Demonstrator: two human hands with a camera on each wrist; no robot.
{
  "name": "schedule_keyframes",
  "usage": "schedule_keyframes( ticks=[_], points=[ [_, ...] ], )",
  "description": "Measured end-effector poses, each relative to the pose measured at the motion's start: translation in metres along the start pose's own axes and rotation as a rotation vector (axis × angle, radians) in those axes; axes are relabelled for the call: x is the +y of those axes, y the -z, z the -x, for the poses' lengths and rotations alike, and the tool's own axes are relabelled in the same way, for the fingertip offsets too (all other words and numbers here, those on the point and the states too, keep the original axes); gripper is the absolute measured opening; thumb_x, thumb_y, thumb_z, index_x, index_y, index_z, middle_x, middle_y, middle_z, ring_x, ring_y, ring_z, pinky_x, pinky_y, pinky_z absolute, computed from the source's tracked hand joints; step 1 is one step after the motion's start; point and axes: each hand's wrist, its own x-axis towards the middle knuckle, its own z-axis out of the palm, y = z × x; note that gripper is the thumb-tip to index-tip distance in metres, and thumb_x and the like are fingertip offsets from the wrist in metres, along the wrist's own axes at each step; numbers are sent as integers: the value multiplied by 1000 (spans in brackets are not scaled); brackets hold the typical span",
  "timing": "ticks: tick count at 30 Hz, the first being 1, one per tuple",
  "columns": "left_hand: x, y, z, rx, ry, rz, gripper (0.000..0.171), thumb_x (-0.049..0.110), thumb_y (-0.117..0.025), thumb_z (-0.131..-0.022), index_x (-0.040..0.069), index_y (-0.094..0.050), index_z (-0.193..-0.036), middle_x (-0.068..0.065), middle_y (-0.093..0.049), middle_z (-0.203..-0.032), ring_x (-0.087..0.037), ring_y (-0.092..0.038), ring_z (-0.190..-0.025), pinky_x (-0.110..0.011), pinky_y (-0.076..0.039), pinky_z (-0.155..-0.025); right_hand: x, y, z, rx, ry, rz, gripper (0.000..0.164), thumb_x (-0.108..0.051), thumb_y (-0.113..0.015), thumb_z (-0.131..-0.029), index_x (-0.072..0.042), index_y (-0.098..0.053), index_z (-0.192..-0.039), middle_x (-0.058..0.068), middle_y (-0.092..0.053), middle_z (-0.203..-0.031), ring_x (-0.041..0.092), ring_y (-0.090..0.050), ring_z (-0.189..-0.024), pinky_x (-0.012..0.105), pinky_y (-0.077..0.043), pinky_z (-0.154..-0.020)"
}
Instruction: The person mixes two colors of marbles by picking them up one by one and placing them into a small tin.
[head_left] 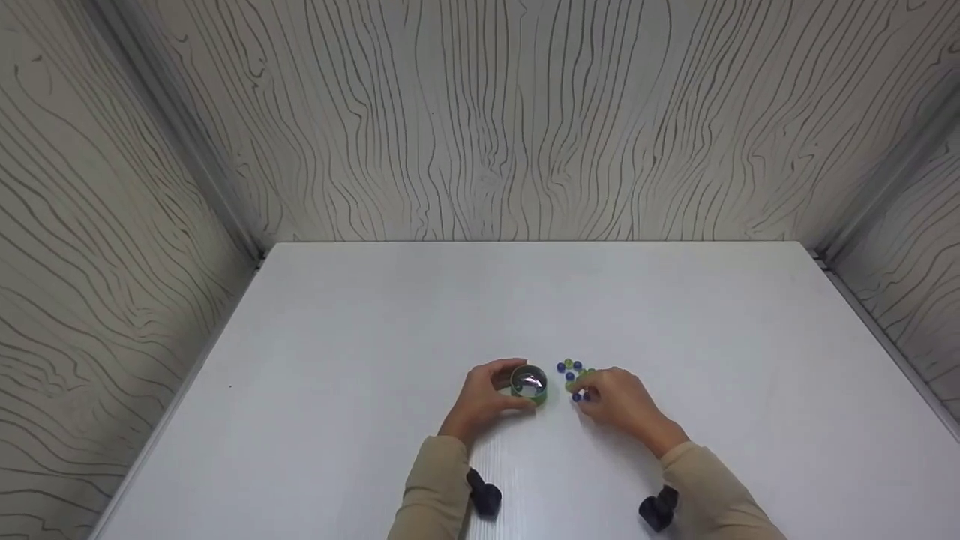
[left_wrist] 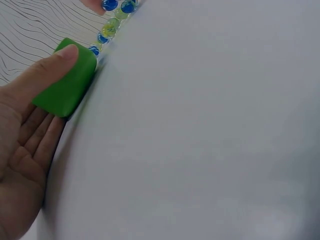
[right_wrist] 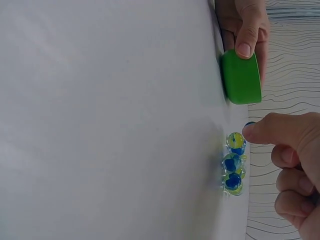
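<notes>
My left hand (head_left: 484, 396) holds a small green bowl (left_wrist: 75, 82), thumb on the near side and fingers round the far side. The bowl stands upright on the white table. Its inside looks shiny in the head view, and I cannot make out what it contains. Just right of it lie several glass marbles (head_left: 569, 376), blue and yellow-green, in a loose cluster. My right hand (head_left: 619, 401) is over the cluster's right side, its other fingers curled in. At its fingertips a blue marble (right_wrist: 249, 123) shows, pinched and mostly hidden by the thumb.
The white table (head_left: 360, 315) extends round both hands. Wood-grain patterned panels (head_left: 480, 120) rise at the back and both sides. A black wrist camera (head_left: 486, 501) sits on the left forearm and another black camera (head_left: 658, 510) on the right.
</notes>
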Motion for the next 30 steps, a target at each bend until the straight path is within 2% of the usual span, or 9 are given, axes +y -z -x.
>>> schedule_keyframes(
  ticks=[5,13,24,30],
  points=[
    [-1,0,1,-8,5,37,65,11,-85,-68,11,-60,-129,-8,-66,-127,-24,-63,-120,-37,-48,-111,-2,1,-2,14,23,33,19,-6,-74,-76,-13,-77,-93,2,-75,-88,9,-53,-74,33,-53,-75],
    [-4,2,3,-14,-20,38,66,11,-85,-69,8,-59,-129,-9,-66,-127,-25,-63,-120,-36,-49,-109,-3,-1,-3,26,68,37,15,-8,-74,-78,-12,-77,-93,-1,-69,-76,7,-46,-67,18,-38,-60],
    [-6,2,0,-16,-26,46,65,10,-85,-69,7,-59,-129,-9,-67,-126,-25,-63,-120,-36,-49,-109,-8,0,-6,71,127,55,14,-13,-76,-79,-12,-77,-92,-6,-56,-63,6,-40,-63,17,-32,-57],
    [-3,1,-1,-14,-28,55,66,9,-85,-68,7,-59,-129,-10,-67,-126,-25,-64,-119,-36,-49,-109,-12,0,-8,85,130,49,14,-15,-75,-79,-14,-77,-94,-6,-60,-65,5,-42,-64,18,-35,-59]
  ],
)
